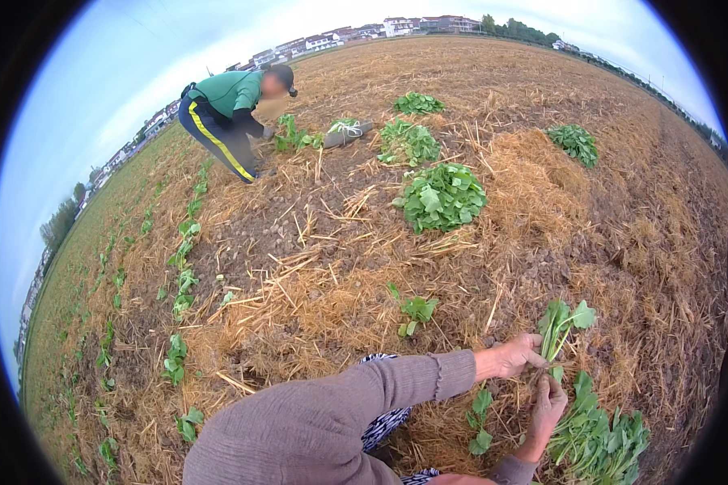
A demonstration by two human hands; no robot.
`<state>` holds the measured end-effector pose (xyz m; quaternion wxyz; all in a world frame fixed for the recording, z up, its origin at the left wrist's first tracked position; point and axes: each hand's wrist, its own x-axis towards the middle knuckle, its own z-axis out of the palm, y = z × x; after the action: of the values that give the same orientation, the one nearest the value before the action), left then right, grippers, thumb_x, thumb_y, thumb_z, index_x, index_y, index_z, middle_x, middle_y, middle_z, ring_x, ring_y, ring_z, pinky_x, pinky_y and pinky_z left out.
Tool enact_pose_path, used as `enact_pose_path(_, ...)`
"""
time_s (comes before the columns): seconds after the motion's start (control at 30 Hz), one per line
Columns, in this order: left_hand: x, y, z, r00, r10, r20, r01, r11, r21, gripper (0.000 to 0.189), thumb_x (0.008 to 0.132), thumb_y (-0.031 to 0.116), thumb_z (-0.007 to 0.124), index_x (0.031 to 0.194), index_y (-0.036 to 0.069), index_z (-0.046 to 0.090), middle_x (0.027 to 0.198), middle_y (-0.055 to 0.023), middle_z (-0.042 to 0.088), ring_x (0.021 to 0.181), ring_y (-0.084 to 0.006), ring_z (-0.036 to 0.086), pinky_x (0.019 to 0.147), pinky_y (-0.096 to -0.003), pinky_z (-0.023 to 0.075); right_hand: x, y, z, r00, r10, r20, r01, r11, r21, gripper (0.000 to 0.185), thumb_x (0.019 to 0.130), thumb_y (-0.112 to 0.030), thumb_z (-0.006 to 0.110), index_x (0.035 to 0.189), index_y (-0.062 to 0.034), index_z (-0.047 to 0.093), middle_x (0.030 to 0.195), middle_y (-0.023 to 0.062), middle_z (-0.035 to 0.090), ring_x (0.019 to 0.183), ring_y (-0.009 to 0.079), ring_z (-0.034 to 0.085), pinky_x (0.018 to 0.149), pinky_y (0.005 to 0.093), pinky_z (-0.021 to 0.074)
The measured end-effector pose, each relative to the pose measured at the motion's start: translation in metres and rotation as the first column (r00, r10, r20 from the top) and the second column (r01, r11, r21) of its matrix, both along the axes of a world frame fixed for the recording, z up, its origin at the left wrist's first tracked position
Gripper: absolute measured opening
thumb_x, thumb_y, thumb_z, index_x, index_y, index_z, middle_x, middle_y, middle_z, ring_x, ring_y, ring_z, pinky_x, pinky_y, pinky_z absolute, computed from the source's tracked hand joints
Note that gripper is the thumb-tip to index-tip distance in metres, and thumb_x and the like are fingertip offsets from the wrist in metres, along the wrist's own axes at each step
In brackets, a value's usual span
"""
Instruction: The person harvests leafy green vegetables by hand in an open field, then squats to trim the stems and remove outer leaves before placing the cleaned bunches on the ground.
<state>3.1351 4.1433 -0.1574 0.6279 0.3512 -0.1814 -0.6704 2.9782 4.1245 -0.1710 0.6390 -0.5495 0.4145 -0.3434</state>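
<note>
My left hand [512,357] grips a small bunch of leafy green seedlings [558,330] by the stems, leaves pointing up and away. Just below it, my right hand [548,407] pinches the root end of the same bunch, fingertips close to the left hand. Soil marks the right fingers. To the right of my right wrist, a loose heap of similar seedlings [603,433] lies on the straw. A few loose leafy plants [479,421] rest between my forearms.
Several seedling piles, the largest one [443,197] ahead, lie on straw-littered soil [340,291]. A planted row [185,282] runs along the left. Further off, a person in a green top [227,97] bends over plants beside a grey bundle tied with white string [347,134].
</note>
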Motion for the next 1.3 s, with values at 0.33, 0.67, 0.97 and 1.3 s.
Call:
enact_pose_path(0.33,-0.004,0.004,-0.009,0.988,-0.132,0.081,0.137,0.989,-0.059,0.029,0.076,-0.004,0.066,0.104,0.005,0.062,0.092,-0.0040,0.066,0.086,-0.0153,0.062,0.080,-0.0305,0.0487,-0.017,0.008,0.012,0.954,-0.002,0.300,-0.062,0.978,0.201,0.024,0.086,-0.011,0.062,0.102,0.0072,0.059,0.069,0.0011,0.058,0.048,0.0032,0.045,0.041,0.0175,0.0327)
enact_pose_path(0.67,0.024,0.022,0.029,0.905,-0.298,0.303,0.275,0.954,0.118,0.032,0.082,0.014,0.067,0.112,0.007,0.061,0.096,-0.0010,0.065,0.077,-0.0107,0.057,0.065,-0.0271,0.0449,-0.017,-0.002,0.010,0.919,0.310,0.243,-0.350,0.926,0.144,0.022,0.084,-0.005,0.060,0.103,0.0048,0.061,0.071,0.0054,0.064,0.053,0.0023,0.050,0.045,0.0154,0.0344)
enact_pose_path(0.97,0.127,0.060,0.085,0.848,0.061,0.527,-0.216,0.947,0.238,0.018,0.084,0.016,0.066,0.098,0.006,0.062,0.093,-0.0006,0.063,0.079,-0.0082,0.059,0.054,-0.0206,0.0465,0.114,-0.002,0.053,0.887,0.160,-0.433,-0.461,0.340,-0.819,0.009,0.080,-0.007,0.055,0.089,-0.0040,0.055,0.075,0.0163,0.061,0.066,0.0350,0.061,0.056,0.0421,0.0479)
enact_pose_path(1.3,0.261,0.124,0.079,0.785,0.156,0.600,-0.243,0.968,0.065,0.020,0.087,0.014,0.060,0.105,0.006,0.059,0.102,-0.0050,0.061,0.091,-0.0134,0.061,0.075,-0.0236,0.0544,0.199,0.017,0.036,0.975,0.068,-0.211,-0.221,0.341,-0.914,0.032,0.079,-0.003,0.054,0.111,-0.0040,0.053,0.094,0.0153,0.061,0.069,0.0284,0.064,0.050,0.0344,0.0520)
